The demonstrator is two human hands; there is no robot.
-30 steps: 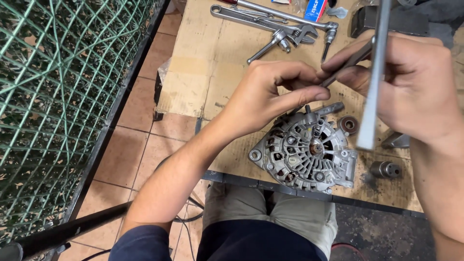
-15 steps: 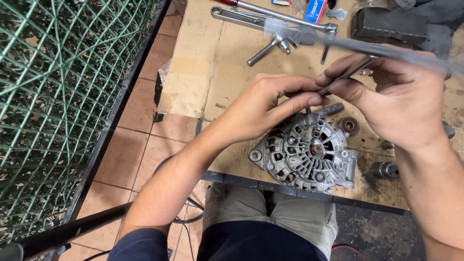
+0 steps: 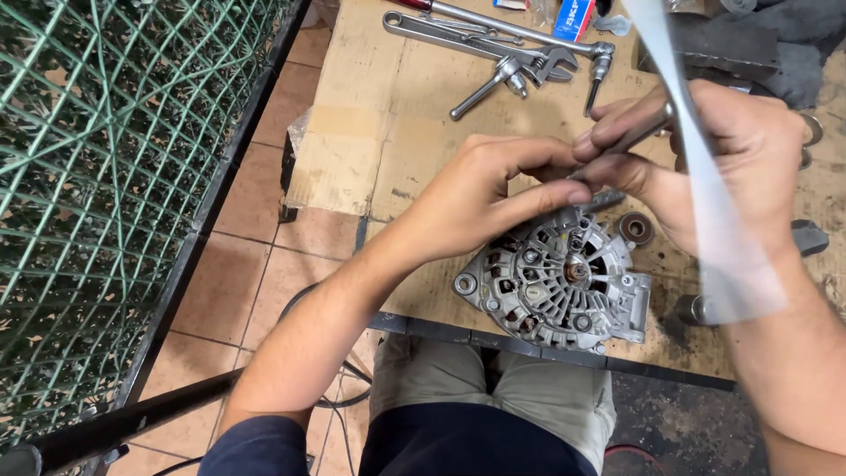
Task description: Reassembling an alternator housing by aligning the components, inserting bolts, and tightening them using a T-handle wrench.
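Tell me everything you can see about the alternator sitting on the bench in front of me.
The alternator is a round, silvery cast-metal housing, grimy, lying flat with its slotted, vented end face up. A central shaft stub shows in the middle, with bolt ears at the rim. It rests on the worn cardboard at the bench's near edge, just below the left hand and right hand, which hold a thin metal tool above it. Whether either hand touches it is unclear.

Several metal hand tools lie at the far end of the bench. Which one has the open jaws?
The adjustable wrench, lying among the ratchet handles: its head ends in an open C-shaped jaw pointing right. The long ratchet beside it ends in a socket instead.
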